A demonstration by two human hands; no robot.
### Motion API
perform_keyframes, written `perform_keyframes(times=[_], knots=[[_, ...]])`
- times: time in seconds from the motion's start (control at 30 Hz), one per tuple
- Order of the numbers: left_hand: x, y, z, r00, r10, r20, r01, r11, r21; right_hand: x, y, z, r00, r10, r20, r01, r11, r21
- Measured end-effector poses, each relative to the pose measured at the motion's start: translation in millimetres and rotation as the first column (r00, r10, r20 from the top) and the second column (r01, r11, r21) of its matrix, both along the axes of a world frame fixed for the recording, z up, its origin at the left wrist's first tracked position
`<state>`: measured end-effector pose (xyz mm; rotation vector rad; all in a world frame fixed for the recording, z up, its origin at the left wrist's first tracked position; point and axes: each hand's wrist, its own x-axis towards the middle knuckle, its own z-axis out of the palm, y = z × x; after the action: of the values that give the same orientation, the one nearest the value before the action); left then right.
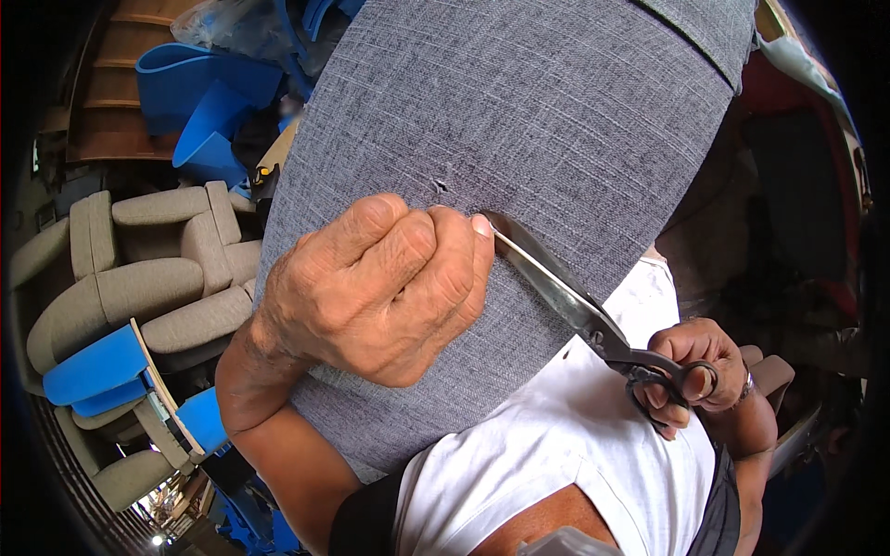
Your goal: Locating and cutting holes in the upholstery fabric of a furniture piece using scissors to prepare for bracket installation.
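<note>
Grey woven upholstery fabric point(556, 111) covers a large padded piece in front of me. A small dark hole point(439, 186) shows in it. My left hand point(380, 287) is closed just below that hole, fingertips pinched together; whatever they grip is hidden. In my right hand point(695, 371) is a pair of large metal scissors point(565, 298), with fingers through the dark handle loops. Their blades look nearly together and point up and left. The blade tips reach my left thumb and index finger, close to the fabric.
Beige upholstered cushions point(148, 278) are piled at the left. Blue foam sheets point(209, 93) lie at the upper left beside clear plastic point(227, 28) and wooden slats point(116, 83). A blue padded board point(102, 371) leans among the cushions. A dark red-edged piece point(797, 176) stands at the right.
</note>
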<state>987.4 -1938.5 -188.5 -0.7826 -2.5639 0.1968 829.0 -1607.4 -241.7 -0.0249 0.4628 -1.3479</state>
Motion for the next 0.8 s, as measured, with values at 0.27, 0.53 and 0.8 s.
perform_keyframes(times=[0.27,0.53,0.8], knots=[[0,-1,3,0.999,-0.036,0.025,0.036,0.999,-0.011,8,6,-7,1.000,-0.010,-0.021,0.010,1.000,-0.026],[72,-45,38,0.892,0.452,-0.025,-0.451,0.880,-0.150,-66,12,18,0.457,-0.037,-0.889,-0.563,0.761,-0.321],[228,-24,74,-0.151,0.970,-0.190,-0.940,-0.200,-0.275,-131,-17,98,-0.598,-0.036,-0.801,0.015,0.998,-0.056]])
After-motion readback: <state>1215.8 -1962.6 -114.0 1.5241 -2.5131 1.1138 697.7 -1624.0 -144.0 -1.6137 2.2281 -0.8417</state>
